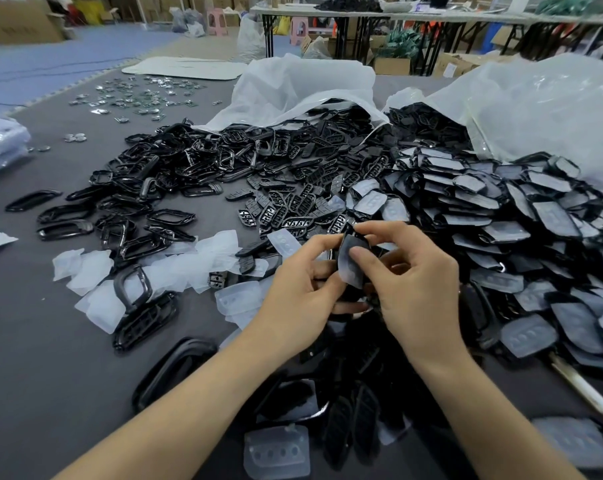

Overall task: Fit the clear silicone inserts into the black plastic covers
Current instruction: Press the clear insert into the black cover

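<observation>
My right hand (417, 285) and my left hand (293, 289) meet around one black cover (357, 241), held up on edge between them above the desk (50, 358). Both are gripping it. The right pinches it, forefinger over its top end and thumb pressed flat on the clear insert (349, 271) that lies against the cover's face. The left curls in from the other side, its thumb against the lower edge. Whether the insert is fully seated I cannot tell.

Under my wrists, closer to me, lies a dark heap of parts (345, 438). A spare insert (277, 448) with three round dimples lies on its near edge. Beside my left forearm sits a black loop (175, 368).

Out to the left of my left hand, loose inserts (95, 271) lie scattered in a pale drift, with a few black pieces mixed among them. Just past my fingertips is a spread of empty covers (286, 209), their button holes showing. To the right of my right hand, filled covers (535, 220) are piled thick, clear side up.

Farther out to the left lies a tangle of black frames (175, 161). Beyond the piles two plastic bags (303, 88) (552, 109) slump open, spilling black parts. Far off to the left, small shiny bits (137, 95) dot the desk.
</observation>
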